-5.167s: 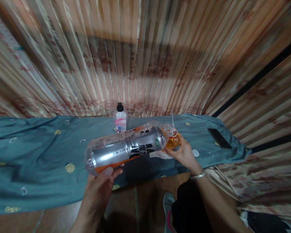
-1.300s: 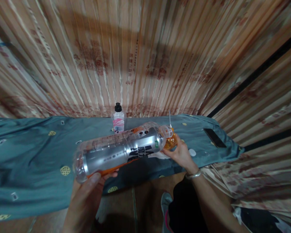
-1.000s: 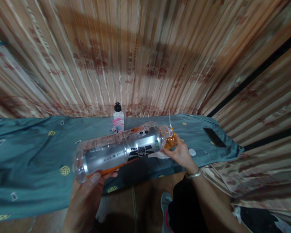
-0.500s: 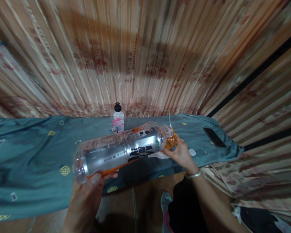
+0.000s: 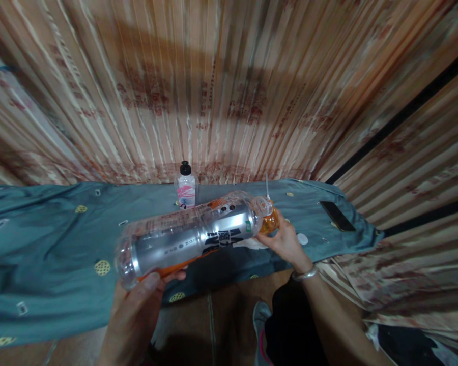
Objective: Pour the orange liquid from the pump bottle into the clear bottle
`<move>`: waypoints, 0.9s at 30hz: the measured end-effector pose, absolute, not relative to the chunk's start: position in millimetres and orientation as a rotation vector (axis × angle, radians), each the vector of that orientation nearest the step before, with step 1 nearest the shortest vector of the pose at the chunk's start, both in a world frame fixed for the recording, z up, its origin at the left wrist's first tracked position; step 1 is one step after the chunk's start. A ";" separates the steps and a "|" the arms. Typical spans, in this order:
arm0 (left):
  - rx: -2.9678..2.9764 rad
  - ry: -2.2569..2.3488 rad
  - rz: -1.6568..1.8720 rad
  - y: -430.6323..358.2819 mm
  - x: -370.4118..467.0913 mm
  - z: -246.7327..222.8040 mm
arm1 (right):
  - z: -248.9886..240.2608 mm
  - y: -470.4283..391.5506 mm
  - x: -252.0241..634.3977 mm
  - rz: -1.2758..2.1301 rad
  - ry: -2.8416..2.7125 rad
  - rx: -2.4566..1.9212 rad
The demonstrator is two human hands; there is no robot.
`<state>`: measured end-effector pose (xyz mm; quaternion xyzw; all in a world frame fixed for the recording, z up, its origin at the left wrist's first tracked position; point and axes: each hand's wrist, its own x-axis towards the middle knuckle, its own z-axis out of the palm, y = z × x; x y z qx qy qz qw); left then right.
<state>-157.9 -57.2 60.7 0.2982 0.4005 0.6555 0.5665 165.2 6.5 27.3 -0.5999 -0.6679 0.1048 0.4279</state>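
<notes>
My left hand [image 5: 139,302] is closed round the underside of a large clear plastic bottle [image 5: 187,236] with a silver label and dark lettering. The bottle lies nearly level in the air, its base to the left and its neck slightly higher on the right. My right hand [image 5: 286,241] grips a small container [image 5: 269,222] that looks amber, right at the bottle's mouth. Whether the two touch, and whether liquid is passing, I cannot tell. A thin white tube [image 5: 267,185] stands up just behind the mouth; its lower end is hidden.
A green patterned cloth [image 5: 61,244] covers the long table. On it stand a clear bottle with a black cap [image 5: 186,190], a dark phone [image 5: 338,216] and a round white disc [image 5: 302,239]. Something white [image 5: 250,244] lies partly behind the large bottle. A pleated curtain [image 5: 175,101] hangs behind.
Almost nothing differs. Both hands keep the large bottle and the small amber container in the same position.
</notes>
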 end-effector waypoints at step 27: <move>0.716 0.936 1.544 -57.3 -157.6 62.4 | 27.3 6.0 165.8 0.251 -1.678 -1.520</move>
